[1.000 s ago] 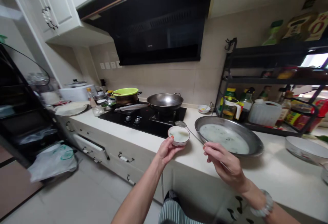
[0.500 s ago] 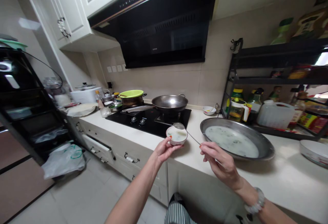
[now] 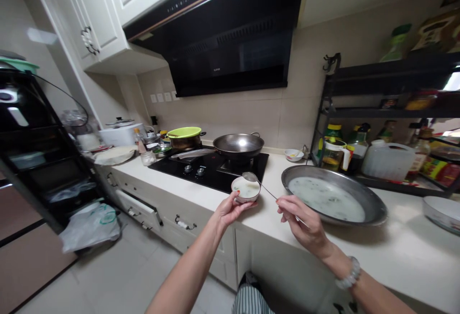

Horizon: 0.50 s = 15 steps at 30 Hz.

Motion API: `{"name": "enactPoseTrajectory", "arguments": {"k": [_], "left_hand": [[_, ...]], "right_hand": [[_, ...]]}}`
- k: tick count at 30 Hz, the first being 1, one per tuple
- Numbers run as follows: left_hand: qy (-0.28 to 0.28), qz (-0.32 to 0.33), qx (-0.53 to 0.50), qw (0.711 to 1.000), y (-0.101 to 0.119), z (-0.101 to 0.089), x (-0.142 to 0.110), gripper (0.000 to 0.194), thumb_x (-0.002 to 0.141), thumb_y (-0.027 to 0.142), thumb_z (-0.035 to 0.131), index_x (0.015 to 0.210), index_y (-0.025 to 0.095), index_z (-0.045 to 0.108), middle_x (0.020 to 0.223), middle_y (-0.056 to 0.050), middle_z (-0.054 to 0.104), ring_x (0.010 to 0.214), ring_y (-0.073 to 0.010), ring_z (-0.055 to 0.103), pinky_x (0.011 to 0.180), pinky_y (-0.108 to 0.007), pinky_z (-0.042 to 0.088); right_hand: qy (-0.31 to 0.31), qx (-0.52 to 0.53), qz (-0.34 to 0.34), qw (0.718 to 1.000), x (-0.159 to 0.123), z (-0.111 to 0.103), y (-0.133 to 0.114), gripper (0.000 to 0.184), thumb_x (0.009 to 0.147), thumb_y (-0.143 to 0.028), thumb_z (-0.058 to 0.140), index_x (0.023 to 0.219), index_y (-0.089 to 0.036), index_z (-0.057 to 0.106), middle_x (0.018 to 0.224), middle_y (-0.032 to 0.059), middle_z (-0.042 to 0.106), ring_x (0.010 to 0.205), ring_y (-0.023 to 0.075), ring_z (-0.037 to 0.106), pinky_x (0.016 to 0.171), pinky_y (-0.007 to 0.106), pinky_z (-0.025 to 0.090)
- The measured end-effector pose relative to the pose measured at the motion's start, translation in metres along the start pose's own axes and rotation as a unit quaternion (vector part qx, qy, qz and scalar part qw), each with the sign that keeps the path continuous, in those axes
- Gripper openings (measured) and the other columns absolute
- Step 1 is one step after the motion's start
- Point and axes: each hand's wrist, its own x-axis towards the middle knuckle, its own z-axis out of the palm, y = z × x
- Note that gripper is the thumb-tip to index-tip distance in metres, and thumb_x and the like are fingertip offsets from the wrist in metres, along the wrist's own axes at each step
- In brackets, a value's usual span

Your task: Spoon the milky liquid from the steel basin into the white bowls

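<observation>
My left hand (image 3: 230,208) grips a small bowl (image 3: 246,190) from its near side, thumb on the rim and fingers beneath. A whitish soup with dark green bits fills much of it. Between the fingers of my right hand (image 3: 300,220) is the long thin handle of a metal ladle (image 3: 250,177), whose head is over the bowl's far rim. Whether the ladle touches the bowl I cannot tell. To the right stands a wide metal basin (image 3: 375,208) holding more of the same pale soup with dark bits.
Behind the bowl lies a black cooktop (image 3: 212,166) with a wok (image 3: 238,145) and a pot under a green basin (image 3: 184,133). A small dish (image 3: 293,155) sits by the wall. A black rack (image 3: 391,112) with bottles and a white bowl (image 3: 442,213) are at right.
My left hand and the bowl have shifted slightly left. My right hand has also moved a little left with the ladle, still above the bowl.
</observation>
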Motion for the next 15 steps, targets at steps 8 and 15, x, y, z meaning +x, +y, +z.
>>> {"name": "enactPoseTrajectory", "arguments": {"k": [8,15], "left_hand": [[0.005,-0.025,-0.018,1.0,0.012,-0.007,0.01,0.076,0.079,0.011,0.07,0.146,0.003,0.035,0.149,-0.035,0.04,0.138,-0.0538,0.033,0.089,-0.045,0.061],[0.001,-0.034,-0.024,0.999,0.023,-0.02,0.019,0.081,0.077,0.011,0.073,0.147,0.005,0.034,0.153,-0.034,0.034,0.139,-0.053,0.031,0.091,-0.046,0.06]], "right_hand": [[-0.005,-0.006,0.002,1.0,0.001,0.01,0.01,0.035,0.096,-0.008,0.046,0.12,-0.024,0.066,0.101,0.0099,0.065,0.073,0.0147,0.066,0.053,0.024,0.06],[0.012,-0.007,0.003,1.0,0.003,0.02,0.018,0.035,0.096,-0.008,0.045,0.118,-0.025,0.067,0.1,0.0087,0.064,0.072,0.0144,0.065,0.051,0.024,0.06]]}}
